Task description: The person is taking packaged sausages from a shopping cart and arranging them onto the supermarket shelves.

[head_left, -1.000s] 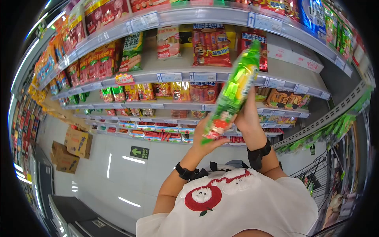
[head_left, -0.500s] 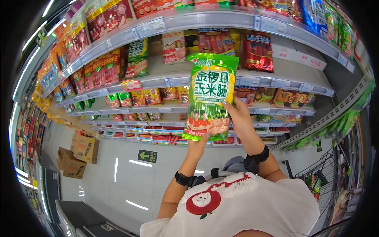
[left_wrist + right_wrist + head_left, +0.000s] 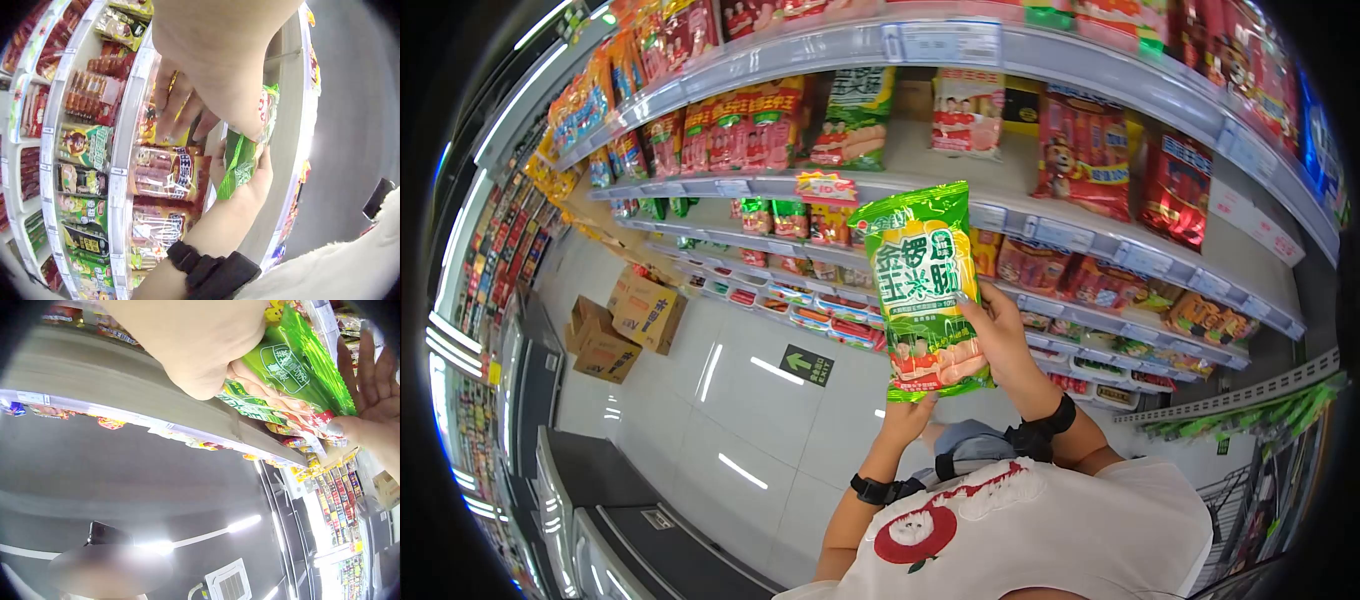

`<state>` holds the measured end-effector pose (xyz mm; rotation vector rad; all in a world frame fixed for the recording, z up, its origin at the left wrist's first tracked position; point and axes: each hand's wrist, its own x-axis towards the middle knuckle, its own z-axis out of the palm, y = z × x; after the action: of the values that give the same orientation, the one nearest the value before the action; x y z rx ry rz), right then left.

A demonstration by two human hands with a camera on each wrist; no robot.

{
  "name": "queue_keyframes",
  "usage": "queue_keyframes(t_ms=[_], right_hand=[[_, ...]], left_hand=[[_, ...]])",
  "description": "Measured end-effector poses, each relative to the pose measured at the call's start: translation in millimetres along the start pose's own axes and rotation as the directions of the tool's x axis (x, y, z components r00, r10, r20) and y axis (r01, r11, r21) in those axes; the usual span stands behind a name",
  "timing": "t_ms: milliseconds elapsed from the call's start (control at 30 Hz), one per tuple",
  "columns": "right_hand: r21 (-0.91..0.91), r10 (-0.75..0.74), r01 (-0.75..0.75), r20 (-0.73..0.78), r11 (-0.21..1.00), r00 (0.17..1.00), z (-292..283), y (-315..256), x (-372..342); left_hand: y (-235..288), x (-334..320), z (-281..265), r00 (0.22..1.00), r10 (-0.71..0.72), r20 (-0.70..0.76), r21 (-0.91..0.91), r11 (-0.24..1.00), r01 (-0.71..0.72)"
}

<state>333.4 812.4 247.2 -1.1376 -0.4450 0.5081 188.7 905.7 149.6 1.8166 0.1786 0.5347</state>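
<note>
A green and yellow bag of corn sausages point(image 3: 925, 310) is held up in front of the shelves, its printed front facing the head camera and slightly tilted. My right hand point(image 3: 1005, 335) grips its right side, thumb on the front and fingers behind. At the bottom edge, my left hand point(image 3: 908, 420) holds the bag with the thumb in front. In the right wrist view, the left hand's other fingers point(image 3: 369, 372) spread out beyond the bag point(image 3: 287, 375). The left wrist view shows the bag's green end point(image 3: 240, 156) between both hands.
Shelves hold sausage packs, including a similar green bag point(image 3: 855, 120), a pink-white pack point(image 3: 967, 112) and a red pack point(image 3: 1178, 190). Cardboard boxes point(image 3: 645, 310) stand on the floor at left, near dark cabinets point(image 3: 600, 480). A wire cart point(image 3: 1230, 500) is at right.
The bag has turned from a slanted, side-on pose to show its front, and both hands have shifted their hold on it. The head view has swung left, moving the shelves rightward.
</note>
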Motion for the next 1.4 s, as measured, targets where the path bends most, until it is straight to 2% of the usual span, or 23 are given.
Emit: queue_keyframes(t_ms=[133, 233, 267, 367, 400, 500, 533, 633, 767, 800, 900, 933, 1033, 1100, 1167, 1300, 1333, 1400], right_hand=[[-0.025, -0.054, 0.056, 0.095, 0.998, 0.994, 23, 10, 37], [0.056, -0.09, 0.087, 0.054, 0.995, 0.994, 37, 6, 68], [0.085, -0.077, 0.074, 0.025, 0.994, 0.997, 41, 2, 76], [0.111, -0.127, 0.122, 0.035, 0.986, 0.991, 57, -15, 98], [0.086, -0.141, 0.138, 0.034, 0.987, 0.989, 63, -17, 105], [0.083, -0.179, 0.174, 0.064, 0.981, 0.982, 79, -30, 120], [0.086, -0.179, 0.174, 0.055, 0.981, 0.982, 83, -34, 125], [0.184, -0.059, 0.063, -0.029, 0.981, 0.998, 82, -43, 137], [0.333, -0.033, 0.073, -0.124, 0.94, 0.992, 86, -46, 148], [0.332, -0.013, 0.07, -0.173, 0.941, 0.985, 88, -48, 148], [0.362, 0.009, 0.042, -0.136, 0.931, 0.991, 90, -67, 154], [0.338, -0.038, 0.11, -0.213, 0.935, 0.976, 96, -68, 162], [0.403, -0.003, 0.065, -0.152, 0.913, 0.988, 92, -64, 191], [0.449, -0.03, 0.099, -0.159, 0.888, 0.987, 85, -51, 215], [0.49, -0.004, 0.057, -0.109, 0.87, 0.994, 84, -49, 228], [0.378, 0.038, 0.048, -0.215, 0.925, 0.976, 97, -57, 234], [0.337, 0.052, 0.034, -0.243, 0.941, 0.969, 98, -58, 234], [0.324, 0.012, 0.079, -0.271, 0.943, 0.963, 102, -58, 236]], left_hand=[[-14, 33, -37, 0.997, -0.03, -0.073, -0.185, 0.983, 0.016], [-17, 60, -75, 0.998, -0.055, -0.024, -0.199, 0.979, 0.049], [-11, 79, -91, 0.995, 0.102, -0.006, -0.113, 0.988, -0.102], [-17, 126, -139, 0.985, 0.123, 0.122, -0.061, 0.991, -0.117], [-3, 141, -141, 0.988, 0.154, 0.024, -0.108, 0.983, -0.151], [26, 171, -161, 0.992, 0.094, 0.083, 0.141, 0.984, -0.106], [25, 180, -164, 0.978, 0.188, 0.087, 0.123, 0.973, -0.197], [35, 200, -178, 0.954, 0.208, 0.215, 0.119, 0.964, -0.237], [57, 240, -185, 0.896, 0.301, 0.327, 0.191, 0.907, -0.375], [62, 249, -189, 0.878, 0.291, 0.38, 0.217, 0.895, -0.39], [81, 265, -195, 0.842, 0.325, 0.43, 0.257, 0.85, -0.46], [87, 266, -194, 0.894, 0.216, 0.392, 0.296, 0.891, -0.345], [89, 289, -191, 0.828, 0.504, 0.247, 0.195, 0.811, -0.552], [85, 301, -197, 0.925, 0.265, 0.273, 0.223, 0.918, -0.329], [70, 321, -199, 0.925, 0.289, 0.247, 0.16, 0.929, -0.333], [50, 350, -202, 0.931, 0.28, 0.232, 0.093, 0.947, -0.308], [42, 357, -203, 0.938, 0.244, 0.245, 0.088, 0.958, -0.272], [26, 370, -204, 0.945, 0.174, 0.277, -0.113, 0.983, -0.147]])
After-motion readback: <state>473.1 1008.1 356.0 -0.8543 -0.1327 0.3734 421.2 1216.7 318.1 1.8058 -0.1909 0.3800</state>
